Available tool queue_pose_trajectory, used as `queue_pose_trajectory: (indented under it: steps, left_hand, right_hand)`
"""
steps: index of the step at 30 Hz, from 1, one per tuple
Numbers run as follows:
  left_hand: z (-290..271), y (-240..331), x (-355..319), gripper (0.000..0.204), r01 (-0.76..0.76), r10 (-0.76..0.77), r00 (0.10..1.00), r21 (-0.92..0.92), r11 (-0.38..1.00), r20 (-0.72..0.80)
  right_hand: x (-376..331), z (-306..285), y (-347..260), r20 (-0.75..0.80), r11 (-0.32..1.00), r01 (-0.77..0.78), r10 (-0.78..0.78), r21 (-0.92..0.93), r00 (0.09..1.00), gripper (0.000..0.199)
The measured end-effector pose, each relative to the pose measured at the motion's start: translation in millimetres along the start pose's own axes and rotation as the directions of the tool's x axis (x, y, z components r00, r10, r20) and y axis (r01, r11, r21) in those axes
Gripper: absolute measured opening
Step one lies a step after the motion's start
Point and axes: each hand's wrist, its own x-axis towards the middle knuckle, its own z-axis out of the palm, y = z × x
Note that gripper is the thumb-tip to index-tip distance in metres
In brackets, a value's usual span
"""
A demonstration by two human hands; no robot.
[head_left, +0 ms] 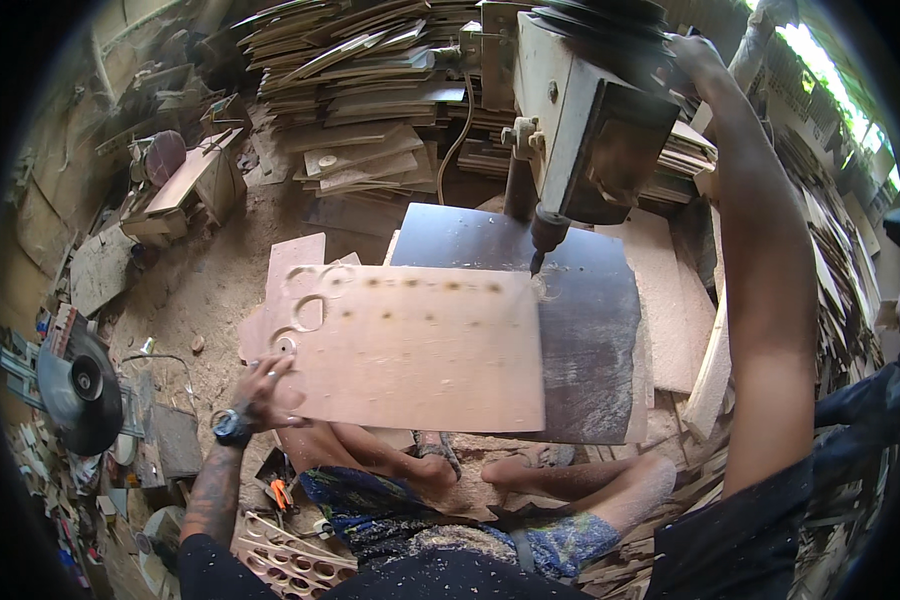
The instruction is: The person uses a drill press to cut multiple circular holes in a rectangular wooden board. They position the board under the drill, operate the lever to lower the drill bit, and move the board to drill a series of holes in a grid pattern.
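Observation:
A pale plywood sheet (425, 360) lies partly on the dark metal table (590, 350) of a drill press. Round cut-outs mark its left end, and rows of brown scorched spots run across its upper half. My left hand (270, 393) rests at the sheet's lower left corner, fingers spread and partly on top of it. Just over the sheet's far right corner stands the drill chuck (549, 230), its bit tip at or very close to the wood. High beside the drill press head (580, 110), my right hand (698, 62) has curled fingers; whatever they grip is hidden.
Tall stacks of thin boards (360, 80) stand behind the drill press. A round black machine part (88, 378) is at the left. A perforated wood offcut (295, 560) and an orange-handled tool (281, 494) lie by my legs. Loose wood strips pile up at the right.

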Motion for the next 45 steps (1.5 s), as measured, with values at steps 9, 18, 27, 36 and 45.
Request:
queue_pose_trajectory:
  steps: [9,18,27,36,45]
  left_hand:
    - [-3,-19,-54,0.113,0.046,-0.044,0.999,0.057,0.997,-0.024]
    - [11,49,-33,0.109,0.031,-0.039,0.993,-0.079,0.996,-0.107]
    - [0,24,80,0.077,0.22,-0.209,0.899,-0.015,0.975,-0.384]
    - [0,43,67,0.094,0.242,-0.241,0.935,-0.028,0.97,-0.261]
    - [23,69,-34,0.102,0.043,-0.064,0.99,-0.162,0.986,-0.128]
  right_hand:
    - [7,-4,7,0.007,1.0,-0.011,0.011,-0.024,1.0,0.024]
    - [-33,7,-18,-0.04,0.991,-0.083,0.08,-0.107,0.996,0.026]
    - [-53,7,-33,-0.07,0.994,-0.092,0.088,-0.053,0.994,0.03]
    - [-61,7,-34,-0.069,0.997,-0.077,0.075,-0.023,0.995,0.03]
    - [18,-3,18,0.017,1.0,0.005,-0.006,0.03,1.0,0.026]
